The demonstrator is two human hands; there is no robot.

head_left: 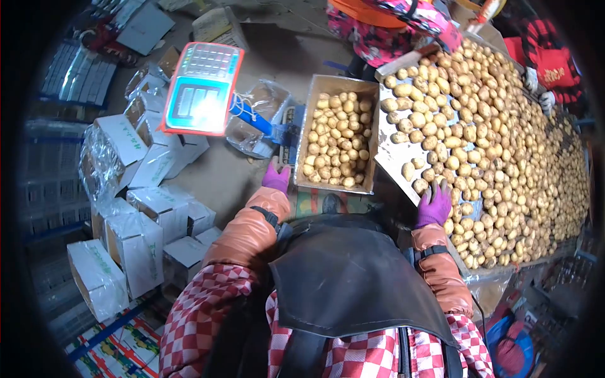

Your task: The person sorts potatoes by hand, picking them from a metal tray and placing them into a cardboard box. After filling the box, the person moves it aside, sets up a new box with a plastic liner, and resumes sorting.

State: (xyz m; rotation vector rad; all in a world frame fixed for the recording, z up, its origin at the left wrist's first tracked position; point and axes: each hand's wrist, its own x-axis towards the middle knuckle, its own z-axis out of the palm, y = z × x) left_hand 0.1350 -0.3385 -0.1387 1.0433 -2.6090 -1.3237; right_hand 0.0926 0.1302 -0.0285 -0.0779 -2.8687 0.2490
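A purple glove covers my left hand, which is open with its fingers stretched forward beside the near left corner of a cardboard box. The box holds many potatoes and sits by the base of a scale with a blue post. My right hand, gloved the same way, reaches over the near left edge of a sorting table. Its fingers are apart, with the fingertips among the loose potatoes spread across the table.
The scale's lit display stands left of the box. Several white cartons, partly wrapped in plastic, are stacked at the left. One person in a pink patterned garment stands beyond the box; another's gloved hands are at the table's far side.
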